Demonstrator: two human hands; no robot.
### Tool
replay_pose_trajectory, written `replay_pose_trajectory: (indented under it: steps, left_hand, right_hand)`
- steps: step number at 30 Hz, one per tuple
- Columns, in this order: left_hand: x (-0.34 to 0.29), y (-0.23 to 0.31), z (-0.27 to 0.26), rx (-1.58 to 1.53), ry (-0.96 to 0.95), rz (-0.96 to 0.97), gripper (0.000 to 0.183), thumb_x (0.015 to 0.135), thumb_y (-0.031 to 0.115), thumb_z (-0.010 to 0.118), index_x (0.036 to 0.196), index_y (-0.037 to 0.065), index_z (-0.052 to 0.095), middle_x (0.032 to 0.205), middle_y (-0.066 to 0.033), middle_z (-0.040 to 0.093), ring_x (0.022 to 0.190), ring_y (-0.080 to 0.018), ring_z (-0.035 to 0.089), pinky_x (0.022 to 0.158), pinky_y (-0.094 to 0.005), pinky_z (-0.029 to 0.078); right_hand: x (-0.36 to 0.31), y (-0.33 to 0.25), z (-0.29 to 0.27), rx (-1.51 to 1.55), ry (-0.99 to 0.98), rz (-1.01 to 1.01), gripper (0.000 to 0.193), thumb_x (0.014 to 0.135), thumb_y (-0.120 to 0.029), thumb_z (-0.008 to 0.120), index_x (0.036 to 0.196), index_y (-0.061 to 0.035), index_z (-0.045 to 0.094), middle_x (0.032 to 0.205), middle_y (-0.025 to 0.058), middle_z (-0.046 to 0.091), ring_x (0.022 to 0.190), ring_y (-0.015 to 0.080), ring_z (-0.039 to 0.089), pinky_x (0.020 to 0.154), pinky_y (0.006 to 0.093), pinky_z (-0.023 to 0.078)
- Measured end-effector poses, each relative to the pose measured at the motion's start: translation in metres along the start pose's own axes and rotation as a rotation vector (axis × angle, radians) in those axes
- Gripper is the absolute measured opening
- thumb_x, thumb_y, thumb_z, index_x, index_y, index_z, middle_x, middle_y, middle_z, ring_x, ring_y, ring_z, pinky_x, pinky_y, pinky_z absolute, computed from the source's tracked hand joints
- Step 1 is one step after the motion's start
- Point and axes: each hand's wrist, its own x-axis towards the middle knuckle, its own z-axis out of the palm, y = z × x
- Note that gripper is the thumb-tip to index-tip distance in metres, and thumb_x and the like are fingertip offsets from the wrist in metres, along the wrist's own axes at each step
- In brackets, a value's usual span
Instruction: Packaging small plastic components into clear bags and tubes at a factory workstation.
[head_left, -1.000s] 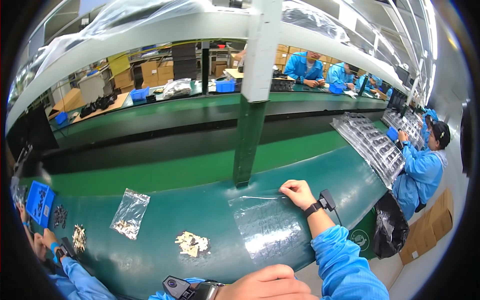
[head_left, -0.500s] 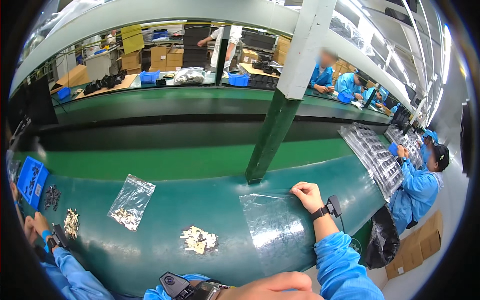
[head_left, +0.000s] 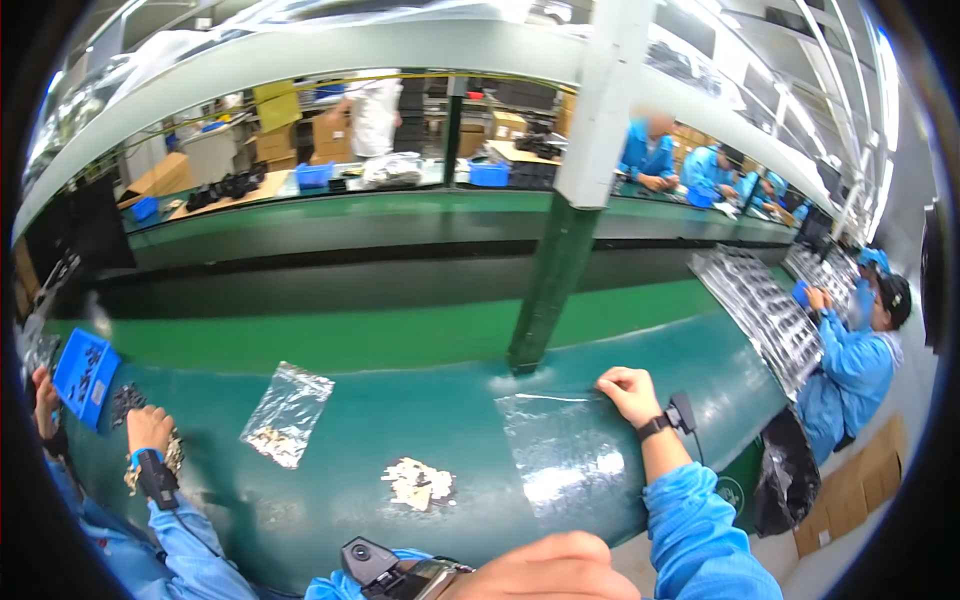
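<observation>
A clear plastic bag (head_left: 560,450) lies flat on the green table surface (head_left: 350,540). At its upper right corner is my right hand (head_left: 630,395), thumb and fingers pressed together on the bag's edge. My left hand (head_left: 550,570) is low in the picture, near the table's front edge, with its back up; the lower picture edge cuts off its fingers, so its grip is hidden. A heap of small cream-coloured pieces (head_left: 418,483) sits to the left of the bag. Farther left lies a zip bag (head_left: 288,415) with similar pieces in its lower part.
At the far left, a co-worker's hand (head_left: 150,430) is over another pile of small pieces, beside a blue bin (head_left: 85,378) of black parts. A green and white post (head_left: 550,290) rises behind the bag. Clear plastic trays (head_left: 760,315) and a black bag (head_left: 785,475) are to the right.
The whole view has shifted slightly. The co-worker's hand at the left has moved over the pile of pieces. My right hand stays at the bag's corner.
</observation>
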Motion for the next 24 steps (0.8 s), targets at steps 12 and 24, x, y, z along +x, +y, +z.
replay_pose_trajectory:
  steps: [12, 24]
  left_hand:
    - [0.016, 0.004, -0.116, -0.528, 0.082, -0.074, 0.007, 0.079, 0.009, 0.066, 0.08, 0.003, 0.067, 0.085, -0.0126, 0.065, 0.071, -0.021, 0.057, 0.061, -0.0342, 0.039]
    - [-0.008, -0.047, -0.018, -0.625, -0.056, -0.164, 0.003, 0.078, 0.009, 0.067, 0.078, 0.005, 0.068, 0.085, -0.0096, 0.065, 0.074, -0.0185, 0.057, 0.065, -0.0343, 0.038]
  right_hand:
    - [-0.009, 0.018, -0.008, 0.09, 0.034, 0.122, 0.008, 0.084, -0.003, 0.063, 0.08, 0.0036, 0.066, 0.082, 0.0074, 0.065, 0.077, 0.0133, 0.06, 0.073, 0.0262, 0.048]
    - [0.003, 0.021, 0.0, 0.089, -0.007, 0.076, 0.007, 0.083, -0.003, 0.064, 0.08, 0.0031, 0.067, 0.082, 0.007, 0.065, 0.076, 0.0133, 0.059, 0.071, 0.0253, 0.047]
